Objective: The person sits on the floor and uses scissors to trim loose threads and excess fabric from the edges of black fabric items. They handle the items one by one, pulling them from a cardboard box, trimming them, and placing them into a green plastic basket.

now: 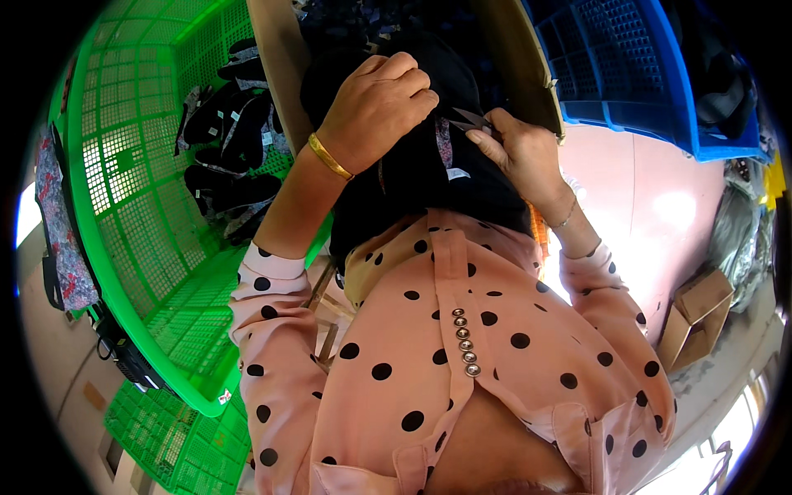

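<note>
My right hand (521,153) is closed round a pair of small metal snips (468,119), their pointed blades aimed left toward my other hand. My left hand (381,99) is raised over my lap with its fingers curled in a pinch; whatever lies between the fingertips is hidden. Below the blades is a strip of floral fabric (444,142) with a white label (458,173) at its lower end. Dark cloth (412,177) covers my lap around it, and I cannot tell where the worked piece ends and my clothing begins.
At my left stands a large green plastic crate (140,190) holding several black fabric pieces (223,186) with floral parts and white labels. Ahead is a cardboard box (279,74) with dark contents. A blue crate (606,62) stands far right, and a small carton (697,318) lies below it.
</note>
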Available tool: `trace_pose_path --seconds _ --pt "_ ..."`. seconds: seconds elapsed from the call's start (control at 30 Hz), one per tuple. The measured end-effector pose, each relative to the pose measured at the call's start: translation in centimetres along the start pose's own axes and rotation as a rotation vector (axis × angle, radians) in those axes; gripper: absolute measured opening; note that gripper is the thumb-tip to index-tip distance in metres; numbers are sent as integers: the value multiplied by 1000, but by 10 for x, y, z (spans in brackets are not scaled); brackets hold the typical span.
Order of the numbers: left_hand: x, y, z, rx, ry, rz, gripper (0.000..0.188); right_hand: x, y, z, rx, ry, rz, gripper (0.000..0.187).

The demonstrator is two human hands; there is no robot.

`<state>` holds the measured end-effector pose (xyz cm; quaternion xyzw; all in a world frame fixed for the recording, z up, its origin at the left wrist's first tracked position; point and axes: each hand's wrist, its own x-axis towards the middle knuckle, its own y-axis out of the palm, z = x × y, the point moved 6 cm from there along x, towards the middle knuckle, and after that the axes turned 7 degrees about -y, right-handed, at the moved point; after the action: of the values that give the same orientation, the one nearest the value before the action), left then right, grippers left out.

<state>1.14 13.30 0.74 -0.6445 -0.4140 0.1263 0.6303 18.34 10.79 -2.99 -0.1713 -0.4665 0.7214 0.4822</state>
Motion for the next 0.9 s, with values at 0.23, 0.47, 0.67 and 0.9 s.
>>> trace_pose_path --seconds 0.23,0.47,0.67,0.9 --pt "-4 11 9 -83 -60 -41 13 10 7 2 -44 -29 -21 41" --pt "-2 12 10 -191 -121 -16 11 17 13 6 -85 -39 -24 40" --pt "-33 8 64 -863 -705 -319 14 16 24 -13 455 216 -64 37" --pt "-82 20 21 -865 -855 212 65 47 35 -2 595 170 11 43"
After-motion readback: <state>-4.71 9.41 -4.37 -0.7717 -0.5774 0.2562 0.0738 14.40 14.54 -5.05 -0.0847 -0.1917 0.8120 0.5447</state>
